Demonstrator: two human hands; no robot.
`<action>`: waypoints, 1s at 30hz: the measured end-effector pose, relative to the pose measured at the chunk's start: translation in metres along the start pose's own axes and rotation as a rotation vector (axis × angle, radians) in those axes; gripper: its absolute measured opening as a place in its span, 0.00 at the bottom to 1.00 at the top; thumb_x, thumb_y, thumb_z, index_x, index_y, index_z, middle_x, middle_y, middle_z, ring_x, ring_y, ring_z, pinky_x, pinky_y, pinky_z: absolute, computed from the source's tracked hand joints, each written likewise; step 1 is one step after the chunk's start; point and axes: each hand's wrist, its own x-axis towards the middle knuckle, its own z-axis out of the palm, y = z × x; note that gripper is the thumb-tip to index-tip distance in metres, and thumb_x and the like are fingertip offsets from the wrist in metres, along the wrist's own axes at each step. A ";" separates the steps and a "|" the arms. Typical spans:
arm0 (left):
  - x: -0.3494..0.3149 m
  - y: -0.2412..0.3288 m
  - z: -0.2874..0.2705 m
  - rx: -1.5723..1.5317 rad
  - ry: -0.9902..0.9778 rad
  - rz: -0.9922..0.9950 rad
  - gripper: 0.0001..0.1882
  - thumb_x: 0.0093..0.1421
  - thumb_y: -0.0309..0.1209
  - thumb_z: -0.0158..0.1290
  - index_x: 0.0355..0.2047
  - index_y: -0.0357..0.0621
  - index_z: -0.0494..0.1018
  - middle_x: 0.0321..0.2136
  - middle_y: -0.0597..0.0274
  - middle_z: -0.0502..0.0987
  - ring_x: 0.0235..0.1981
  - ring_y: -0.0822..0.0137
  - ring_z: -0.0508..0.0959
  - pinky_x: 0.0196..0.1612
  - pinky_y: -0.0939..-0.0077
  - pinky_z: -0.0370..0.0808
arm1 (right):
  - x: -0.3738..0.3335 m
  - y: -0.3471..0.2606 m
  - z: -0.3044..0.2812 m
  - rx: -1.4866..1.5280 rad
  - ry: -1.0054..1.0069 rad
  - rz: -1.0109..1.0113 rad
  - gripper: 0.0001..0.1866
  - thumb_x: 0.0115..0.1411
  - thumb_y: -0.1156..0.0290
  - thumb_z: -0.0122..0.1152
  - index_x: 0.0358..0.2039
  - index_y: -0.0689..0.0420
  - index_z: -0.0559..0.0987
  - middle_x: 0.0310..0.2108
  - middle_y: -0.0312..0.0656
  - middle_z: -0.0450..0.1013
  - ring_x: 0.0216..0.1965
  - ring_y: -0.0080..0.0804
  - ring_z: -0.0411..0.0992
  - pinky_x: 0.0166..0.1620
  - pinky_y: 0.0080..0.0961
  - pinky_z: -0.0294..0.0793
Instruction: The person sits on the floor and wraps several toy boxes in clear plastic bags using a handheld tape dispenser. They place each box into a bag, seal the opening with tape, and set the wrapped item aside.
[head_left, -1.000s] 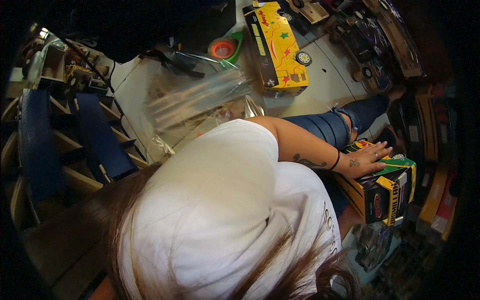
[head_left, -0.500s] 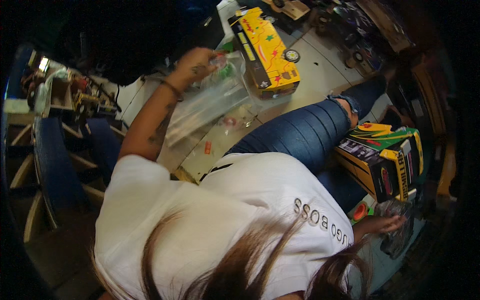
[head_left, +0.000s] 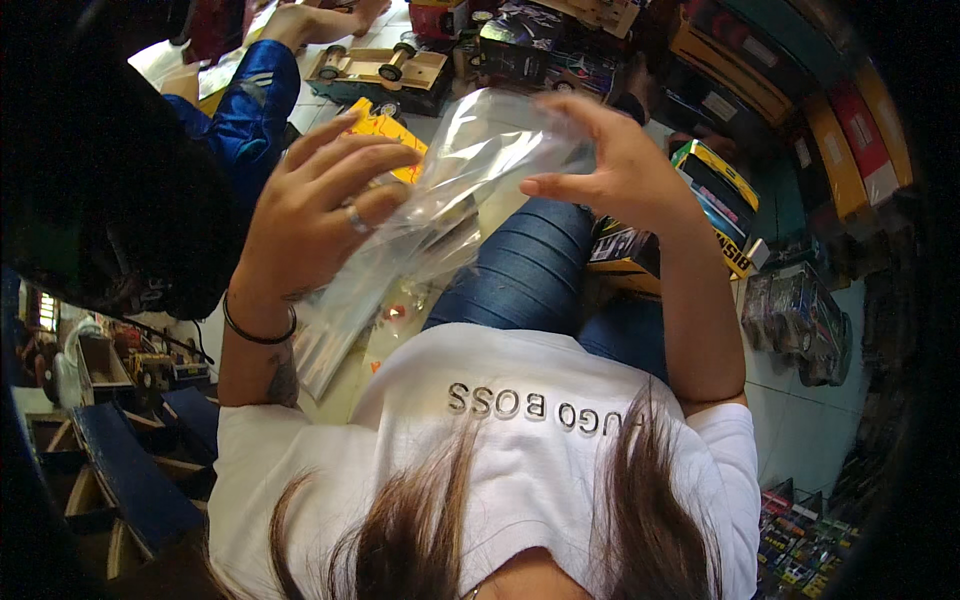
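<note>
Plastic bag [head_left: 440,200], clear and crinkled, is held up between both your hands over your lap. Your left hand [head_left: 310,215] grips its left side with fingers curled around gathered film, closed on the bag; a ring sits on one finger and a dark band circles the wrist. Your right hand [head_left: 615,165] pinches the upper right edge between thumb and fingertips, also closed on the bag, with the other fingers spread loosely above.

Judging by its look, the bag is very light, limp and slippery. It has no stiffness, so it sags below your left grip and trails down toward your white shirt. Thin film like this probably tears or stretches if pulled hard. The surest places to hold seem to be the edges, where the film can be bunched, not the smooth middle.

Just below the grips are your knees in blue jeans [head_left: 530,270]. Beyond your left hand lies a yellow toy box [head_left: 385,130] on the floor. Beside your right wrist is a stack of toy boxes [head_left: 715,205]. Farther off, another person's blue sleeve [head_left: 245,95] reaches beside a tan toy truck [head_left: 385,68].
</note>
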 end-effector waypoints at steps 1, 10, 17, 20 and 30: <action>-0.005 -0.005 -0.001 0.038 -0.025 -0.022 0.05 0.49 0.28 0.55 0.27 0.48 0.72 0.40 0.64 0.78 0.44 0.62 0.77 0.57 0.59 0.67 | 0.000 0.002 -0.001 0.247 -0.161 0.141 0.41 0.43 0.48 0.71 0.53 0.61 0.68 0.46 0.48 0.70 0.49 0.37 0.68 0.56 0.36 0.62; -0.014 -0.076 0.049 -0.681 -0.135 -0.577 0.27 0.53 0.32 0.61 0.52 0.43 0.67 0.45 0.57 0.74 0.45 0.63 0.74 0.50 0.74 0.71 | 0.003 0.020 -0.026 1.030 0.093 -0.098 0.16 0.59 0.68 0.59 0.45 0.63 0.74 0.36 0.43 0.74 0.37 0.27 0.73 0.42 0.22 0.72; 0.011 -0.024 0.126 -1.920 0.000 -0.479 0.21 0.64 0.36 0.45 0.52 0.31 0.65 0.44 0.49 0.75 0.46 0.57 0.75 0.54 0.66 0.69 | 0.086 0.025 -0.089 0.979 0.139 -0.125 0.26 0.61 0.57 0.56 0.51 0.65 0.69 0.43 0.42 0.71 0.47 0.32 0.67 0.53 0.29 0.63; 0.006 -0.034 0.139 -2.278 0.737 -0.496 0.20 0.66 0.34 0.37 0.51 0.30 0.64 0.49 0.44 0.71 0.53 0.51 0.70 0.58 0.55 0.65 | 0.043 0.006 -0.072 0.597 0.879 -0.064 0.27 0.59 0.56 0.57 0.50 0.65 0.69 0.41 0.43 0.71 0.45 0.37 0.69 0.51 0.32 0.67; -0.041 -0.048 0.212 -1.721 0.971 -1.123 0.19 0.65 0.31 0.39 0.50 0.28 0.65 0.48 0.42 0.71 0.52 0.52 0.71 0.55 0.63 0.68 | -0.113 0.009 0.096 1.163 0.218 0.634 0.48 0.51 0.55 0.67 0.63 0.54 0.47 0.62 0.45 0.48 0.63 0.38 0.47 0.63 0.41 0.46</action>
